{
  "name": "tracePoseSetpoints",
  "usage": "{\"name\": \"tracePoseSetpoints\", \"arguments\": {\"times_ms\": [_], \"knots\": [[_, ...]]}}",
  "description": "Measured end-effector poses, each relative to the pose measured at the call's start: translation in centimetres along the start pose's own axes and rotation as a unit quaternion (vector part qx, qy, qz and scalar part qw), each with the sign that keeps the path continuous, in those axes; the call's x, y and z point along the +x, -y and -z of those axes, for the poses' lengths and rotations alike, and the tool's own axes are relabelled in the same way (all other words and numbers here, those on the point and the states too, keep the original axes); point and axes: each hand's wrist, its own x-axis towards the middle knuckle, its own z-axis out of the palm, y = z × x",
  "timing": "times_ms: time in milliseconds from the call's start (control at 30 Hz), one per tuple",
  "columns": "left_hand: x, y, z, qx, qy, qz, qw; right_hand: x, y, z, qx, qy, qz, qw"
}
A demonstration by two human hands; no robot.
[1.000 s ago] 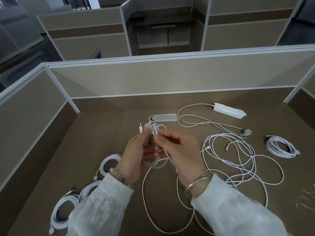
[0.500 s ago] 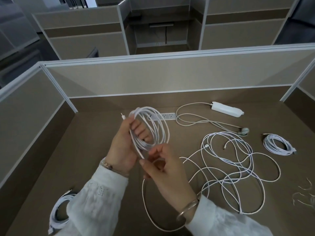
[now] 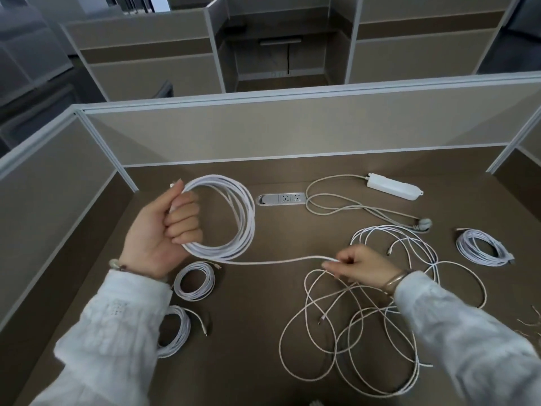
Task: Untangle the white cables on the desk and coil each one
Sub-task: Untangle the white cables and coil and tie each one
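three finished coils lie on the table (image 3: 263, 376), placed here relative to the socket strip (image 3: 281, 198) set into its far side: one small coil (image 3: 194, 281) nearer the person and to the left of it, a second coil (image 3: 174, 332) nearer again and partly under the left sleeve, a third coil (image 3: 483, 247) well off to its right.

step in hand: winding a fourth cable. left hand (image 3: 164, 230), raised just left of the socket strip, is clenched round the growing coil (image 3: 228, 218), several turns, loop upright. one straight run of the same cable (image 3: 278, 261) leads from the coil's lower edge to the right hand (image 3: 363, 263), which pinches it between thumb and fingertips, nearer the person and right of the strip.

loose tangle (image 3: 366, 332) lies under and beyond the right hand; whether the pinched cable runs on into it or crosses others there, cannot tell.

judgement: next move calls for bringing the pinched length back over the left hand as another turn, keeping light tension, and letting the cable slide through the fingers so the tangle is not dragged along. snag risk where strands overlap.

white power adapter (image 3: 393, 189) with grey lead sits right of the strip, untouched.
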Motion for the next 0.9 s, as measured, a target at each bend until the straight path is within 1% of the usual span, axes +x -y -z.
{"name": "tracePoseSetpoints", "arguments": {"times_ms": [67,133,200,233,267,300,333,433,533,600,667,733,767,833,900], "knots": [[-0.3,-1.1,0.7,0.005,0.020,0.027,0.999,0.2,-0.6,1.7,0.023,0.011,-0.034,0.999],[-0.4,-1.7,1.1,0.012,0.028,0.030,0.999,0.3,-0.9,2.9,0.089,0.033,-0.055,0.994],[0.0,-1.8,1.1,0.040,-0.007,0.006,0.999,0.6,-1.1,3.5,0.232,0.045,-0.088,0.968],[0.1,-1.4,0.8,0.085,-0.067,-0.017,0.994,0.8,-0.8,3.6,0.295,0.039,-0.104,0.949],[0.2,-0.9,0.3,0.141,-0.141,-0.044,0.979,0.9,-0.4,3.6,0.339,0.025,-0.116,0.933],[0.3,-0.2,-0.2,0.184,-0.191,-0.065,0.962,1.1,0.5,3.6,0.364,0.003,-0.124,0.923],[0.7,0.4,-0.6,0.204,-0.211,-0.072,0.953,1.2,1.4,3.4,0.377,-0.024,-0.126,0.917],[2.2,2.3,-0.9,0.234,-0.219,-0.051,0.946,1.4,4.9,2.5,0.407,-0.099,-0.112,0.901],[3.5,4.4,-1.3,0.285,-0.235,-0.050,0.928,1.2,8.7,0.9,0.464,-0.153,-0.091,0.868],[4.1,5.8,-1.9,0.310,-0.246,-0.070,0.916,0.8,11.4,-0.6,0.525,-0.165,-0.073,0.832],[4.8,7.1,-2.5,0.319,-0.266,-0.094,0.905,0.0,13.6,-2.2,0.579,-0.146,-0.055,0.801],[5.5,8.2,-3.0,0.319,-0.286,-0.130,0.894,-0.7,15.1,-4.0,0.590,-0.125,-0.031,0.797],[5.8,8.6,-3.3,0.321,-0.291,-0.150,0.889,-0.9,15.5,-4.8,0.582,-0.131,-0.021,0.802],[6.2,9.3,-3.8,0.338,-0.295,-0.178,0.876,-1.4,15.9,-6.1,0.545,-0.168,-0.002,0.822],[6.4,9.7,-4.2,0.343,-0.305,-0.190,0.868,-1.9,15.9,-6.8,0.496,-0.205,0.012,0.843]]}}
